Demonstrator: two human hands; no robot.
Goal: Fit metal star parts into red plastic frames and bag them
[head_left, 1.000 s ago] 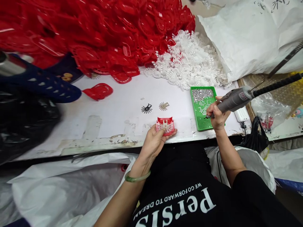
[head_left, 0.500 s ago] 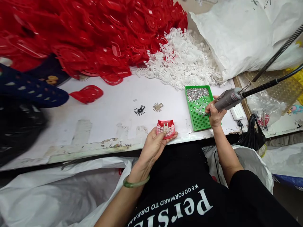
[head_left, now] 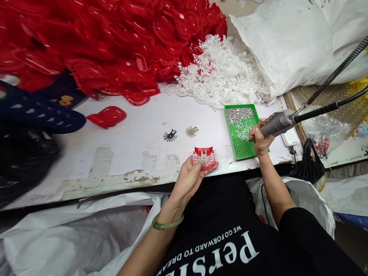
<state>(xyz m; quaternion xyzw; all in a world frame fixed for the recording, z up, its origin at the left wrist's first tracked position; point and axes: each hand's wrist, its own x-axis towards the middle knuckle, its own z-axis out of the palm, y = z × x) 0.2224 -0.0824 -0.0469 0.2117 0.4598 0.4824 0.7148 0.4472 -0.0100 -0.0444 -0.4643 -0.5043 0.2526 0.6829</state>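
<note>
My left hand (head_left: 191, 174) is closed on a red plastic part (head_left: 211, 164), thumb on top, just over the table's front edge. A white piece with fan-like spokes (head_left: 204, 156) lies on that red part. My right hand (head_left: 261, 142) grips a grey electric screwdriver (head_left: 276, 123), tilted so that its tip points down-left into a green perforated tray (head_left: 237, 151). Small silvery screws (head_left: 240, 114) are heaped at the tray's far end, and more are spread over its middle holes. Whether the tip touches a screw is too small to tell.
A large heap of red plastic parts (head_left: 115, 46) covers the back left, beside a pile of white spoked pieces (head_left: 221, 73). A black spoked piece (head_left: 170, 135) and a beige one (head_left: 191, 131) lie mid-table. One red part (head_left: 107, 117) sits apart. The screwdriver's cable (head_left: 322, 111) runs right.
My left hand has shifted slightly right with the red part and the white spoked piece. My right hand and the screwdriver stay over the tray, almost unmoved.
</note>
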